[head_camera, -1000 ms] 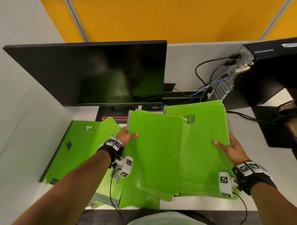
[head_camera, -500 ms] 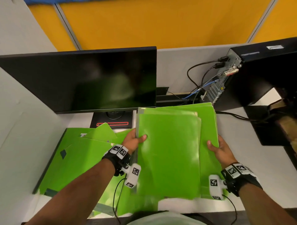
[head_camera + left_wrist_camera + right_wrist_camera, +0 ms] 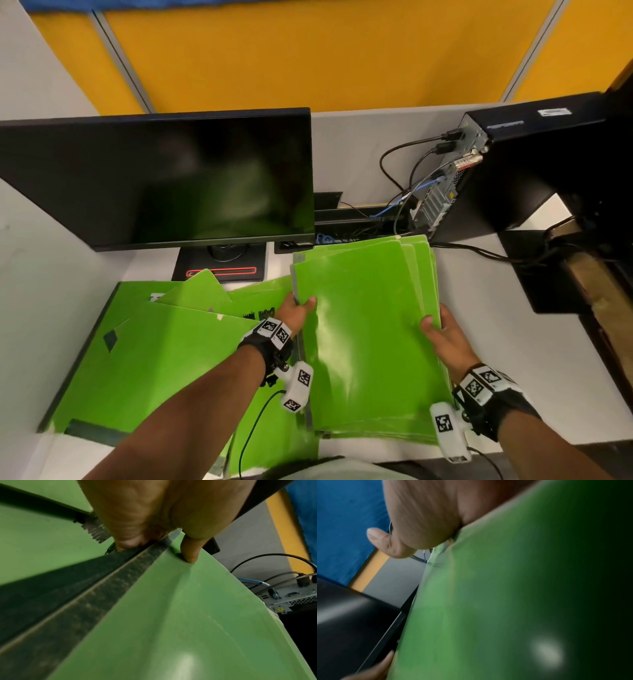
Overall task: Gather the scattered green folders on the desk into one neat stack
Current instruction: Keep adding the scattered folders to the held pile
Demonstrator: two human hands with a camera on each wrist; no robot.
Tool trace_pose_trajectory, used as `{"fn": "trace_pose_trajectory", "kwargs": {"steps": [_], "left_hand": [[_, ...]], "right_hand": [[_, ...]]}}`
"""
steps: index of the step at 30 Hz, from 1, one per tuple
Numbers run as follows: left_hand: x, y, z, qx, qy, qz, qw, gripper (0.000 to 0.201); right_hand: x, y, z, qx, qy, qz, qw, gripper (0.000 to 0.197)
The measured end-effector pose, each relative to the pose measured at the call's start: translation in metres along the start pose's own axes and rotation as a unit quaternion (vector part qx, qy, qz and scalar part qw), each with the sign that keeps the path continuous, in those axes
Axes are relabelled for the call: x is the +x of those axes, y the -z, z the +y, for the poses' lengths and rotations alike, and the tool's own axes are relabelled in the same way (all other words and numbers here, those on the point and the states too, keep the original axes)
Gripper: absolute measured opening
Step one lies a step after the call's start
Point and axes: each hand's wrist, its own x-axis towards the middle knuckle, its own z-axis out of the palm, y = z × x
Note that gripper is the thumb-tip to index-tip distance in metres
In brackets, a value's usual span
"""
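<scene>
A stack of green folders (image 3: 366, 329) lies on the white desk (image 3: 534, 342), right of centre, its edges nearly in line. My left hand (image 3: 296, 310) grips the stack's left edge, thumb on the top folder (image 3: 188, 615) and fingers underneath. At the right edge my right hand (image 3: 442, 334) grips the stack (image 3: 488, 601), thumb on top. More green folders (image 3: 161, 359) lie spread over the desk's left side, overlapping each other, some with black marks and a dark patch.
A black monitor (image 3: 157, 178) stands at the back left on a stand with a red outline (image 3: 221, 270). A black computer tower (image 3: 513, 171) with cables (image 3: 404, 161) stands at the back right. White partition walls close the left and the back.
The top folder has slid right and squared up over the right-hand folders. Both hands have come closer together at the stack's sides. The view has tilted upward.
</scene>
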Motion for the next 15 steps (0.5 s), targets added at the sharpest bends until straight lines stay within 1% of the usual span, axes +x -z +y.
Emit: {"fn": "trace_pose_trajectory", "kwargs": {"steps": [1,3,4,5,7,9,10,12,13,15], "left_hand": [[-0.001,-0.001,0.002,-0.002,-0.008,-0.007,1.0,0.046],[0.0,-0.001,0.003,-0.015,-0.02,-0.027,0.999,0.047],[0.0,0.0,0.003,-0.03,-0.019,-0.04,0.999,0.051],[-0.001,0.0,0.004,-0.047,-0.018,-0.053,0.997,0.059],[-0.002,0.001,0.005,-0.086,-0.014,-0.069,0.994,0.073],[-0.003,0.0,0.005,-0.117,-0.021,-0.073,0.99,0.086],[-0.001,-0.002,0.002,-0.124,-0.022,-0.071,0.99,0.095],[0.004,-0.006,-0.004,-0.123,-0.014,-0.07,0.99,0.11],[0.006,-0.007,-0.006,-0.122,-0.009,-0.069,0.99,0.112],[0.001,-0.008,-0.005,-0.132,-0.011,-0.062,0.989,0.103]], "right_hand": [[-0.001,-0.002,0.001,-0.009,0.001,-0.013,1.0,0.048],[-0.001,-0.003,0.003,-0.021,0.005,-0.03,0.999,0.048],[0.0,-0.003,0.004,-0.022,0.007,-0.033,0.999,0.05],[0.0,-0.004,0.004,-0.02,0.009,-0.034,0.999,0.057],[0.001,-0.004,0.002,-0.024,0.013,-0.039,0.999,0.08],[0.001,-0.005,-0.001,-0.03,0.012,-0.049,0.998,0.099],[0.002,-0.006,-0.001,-0.027,0.009,-0.057,0.998,0.106],[0.002,-0.008,-0.001,-0.029,0.002,-0.061,0.998,0.11],[0.002,-0.008,0.0,-0.031,0.001,-0.06,0.998,0.11],[-0.001,-0.008,0.003,-0.023,0.004,-0.048,0.999,0.11]]}}
